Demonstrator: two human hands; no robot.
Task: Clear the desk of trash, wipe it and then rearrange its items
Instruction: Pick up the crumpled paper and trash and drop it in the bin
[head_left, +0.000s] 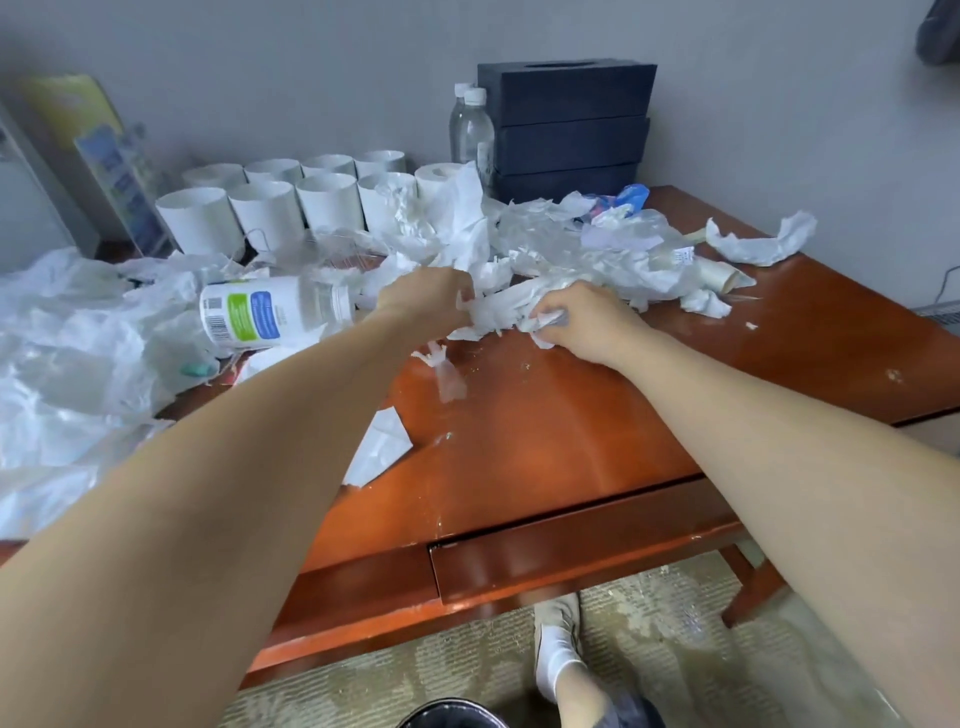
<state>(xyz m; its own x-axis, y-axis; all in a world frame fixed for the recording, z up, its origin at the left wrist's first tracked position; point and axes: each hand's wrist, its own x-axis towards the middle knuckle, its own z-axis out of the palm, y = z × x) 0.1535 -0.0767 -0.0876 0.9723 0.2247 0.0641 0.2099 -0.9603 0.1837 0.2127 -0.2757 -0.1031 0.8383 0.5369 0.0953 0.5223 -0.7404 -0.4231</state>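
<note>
A reddish wooden desk (545, 426) is littered with crumpled white tissue and clear plastic wrap (597, 244). My left hand (423, 299) and my right hand (582, 317) both grip the same wad of crumpled tissue (493, 314) near the desk's middle. Scraps of tissue (379, 447) and clear plastic (441, 364) lie nearer the front edge. A white plastic jar (270, 312) with a green and blue label lies on its side left of my hands. A large white plastic bag (67, 364) is spread over the desk's left side.
Several white mugs (270, 208) stand at the back left, a toilet roll (436, 179) beside them. Two clear bottles (470, 127) and stacked black tissue boxes (566, 124) stand against the wall. A dark bin rim (452, 714) and my foot (558, 644) show on the carpet below.
</note>
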